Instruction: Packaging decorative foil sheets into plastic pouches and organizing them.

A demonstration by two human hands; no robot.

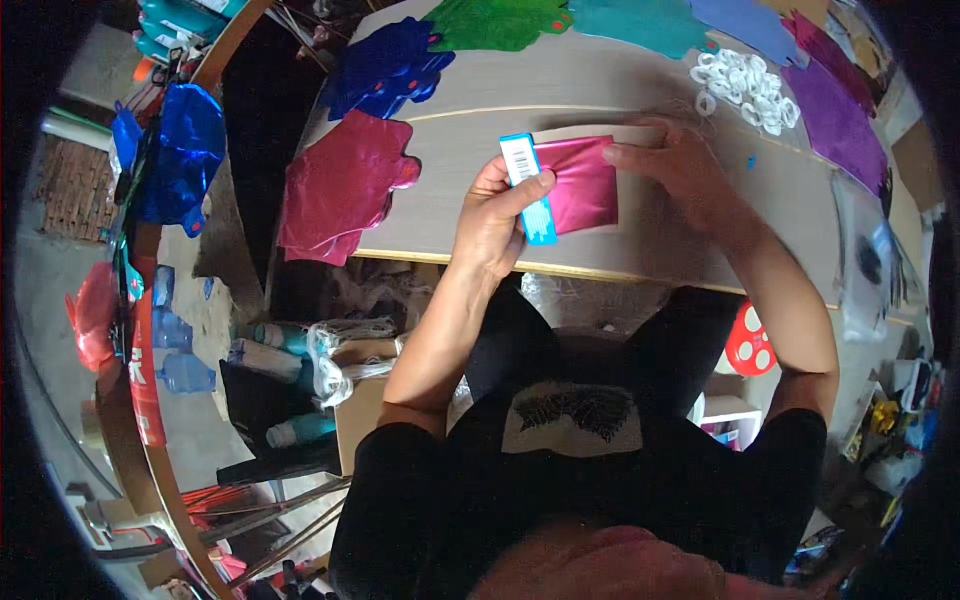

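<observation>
In front of me, above the table's near edge, my left hand (pixel 497 215) grips a blue and white barcode card (pixel 520 165), its thumb pressed across the front. A shiny pink foil sheet (pixel 585 195), folded into a rough square, lies against the card and sticks out to its right. The same hand pinches the sheet's left side together with the card. At the sheet's upper right corner is my right hand (pixel 680 165), slightly blurred. Its thumb rests on the foil while the other fingers are partly hidden, so its hold is hard to make out.
Flat foil pieces ring the table (pixel 470 150): a pink stack (pixel 345 190), a dark blue stack (pixel 390 75), green (pixel 495 22), teal (pixel 640 30) and purple (pixel 835 130) ones. White ring-shaped coils (pixel 740 90) are heaped at the far right. Below left stands a cardboard box (pixel 365 420).
</observation>
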